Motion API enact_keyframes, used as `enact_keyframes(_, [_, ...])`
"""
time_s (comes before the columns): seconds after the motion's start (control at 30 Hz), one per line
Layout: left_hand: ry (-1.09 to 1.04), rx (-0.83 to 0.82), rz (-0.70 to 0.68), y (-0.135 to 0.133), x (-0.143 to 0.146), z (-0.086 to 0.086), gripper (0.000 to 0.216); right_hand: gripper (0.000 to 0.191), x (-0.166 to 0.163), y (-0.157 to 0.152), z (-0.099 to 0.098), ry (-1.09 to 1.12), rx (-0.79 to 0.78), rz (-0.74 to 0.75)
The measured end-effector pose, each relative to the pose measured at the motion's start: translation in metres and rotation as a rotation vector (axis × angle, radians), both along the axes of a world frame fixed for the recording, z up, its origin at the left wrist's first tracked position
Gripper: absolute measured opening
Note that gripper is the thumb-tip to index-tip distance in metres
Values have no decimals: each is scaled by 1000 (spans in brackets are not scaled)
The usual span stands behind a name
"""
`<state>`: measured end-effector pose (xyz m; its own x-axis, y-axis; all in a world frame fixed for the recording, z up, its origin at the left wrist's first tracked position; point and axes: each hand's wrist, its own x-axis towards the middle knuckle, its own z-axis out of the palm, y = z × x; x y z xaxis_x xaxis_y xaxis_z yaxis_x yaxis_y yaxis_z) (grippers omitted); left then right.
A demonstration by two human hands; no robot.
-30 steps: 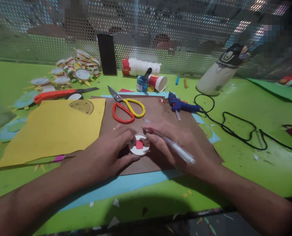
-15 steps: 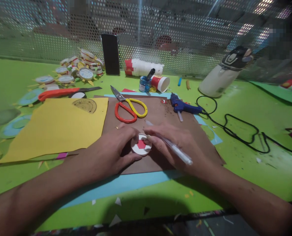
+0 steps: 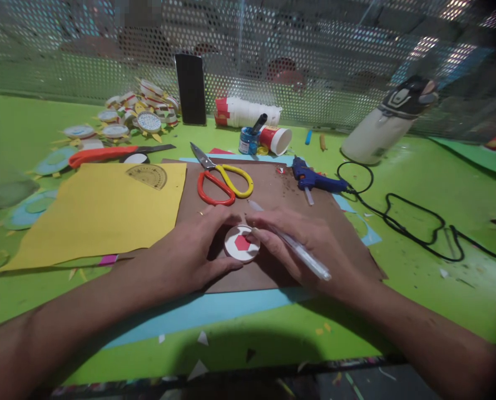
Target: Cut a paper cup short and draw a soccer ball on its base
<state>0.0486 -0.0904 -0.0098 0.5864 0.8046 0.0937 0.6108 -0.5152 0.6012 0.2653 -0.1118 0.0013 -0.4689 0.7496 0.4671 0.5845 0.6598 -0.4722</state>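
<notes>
A round white disc [image 3: 232, 248] with a red hexagon [image 3: 242, 242] on its face is between my hands, over a brown sheet [image 3: 268, 278]. My left hand [image 3: 193, 244] grips the disc's left edge between thumb and fingers. My right hand [image 3: 302, 241] is closed around a clear pen [image 3: 304, 258], whose tip points away from me. The thumb of that hand touches the red hexagon near its right side. Beyond the hands lie scissors [image 3: 221, 176] with one red and one yellow handle loop.
A yellow sheet [image 3: 106, 216] with a protractor [image 3: 147, 176] lies left. At right rests a blue glue gun [image 3: 318, 179] with a looping black cord [image 3: 398, 222]. Behind stand a phone [image 3: 191, 89], a blue jar [image 3: 248, 141], paper cups [image 3: 248, 113] and a tilted bottle [image 3: 381, 125].
My left fingers have lifted off the disc's top face, so more of the red hexagon shows. My right thumb stays on the hexagon. The whole view has shifted slightly.
</notes>
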Motion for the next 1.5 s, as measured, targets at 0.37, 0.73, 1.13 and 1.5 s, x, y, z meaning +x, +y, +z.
enact_keyframes(0.37, [-89,3,-17,0,-2,-4,80,20,-1,2,-2,3,22,9])
enact_keyframes(0.73, [-86,-15,-26,0,-2,-4,77,21,-2,0,-1,11,27,-5])
enact_keyframes(1.13, [-84,-9,-37,0,-1,-5,77,22,-3,-2,-5,65,-10,-7])
enact_keyframes(1.5, [-75,2,-38,0,-1,-2,73,22,-3,-2,-3,69,-13,-12])
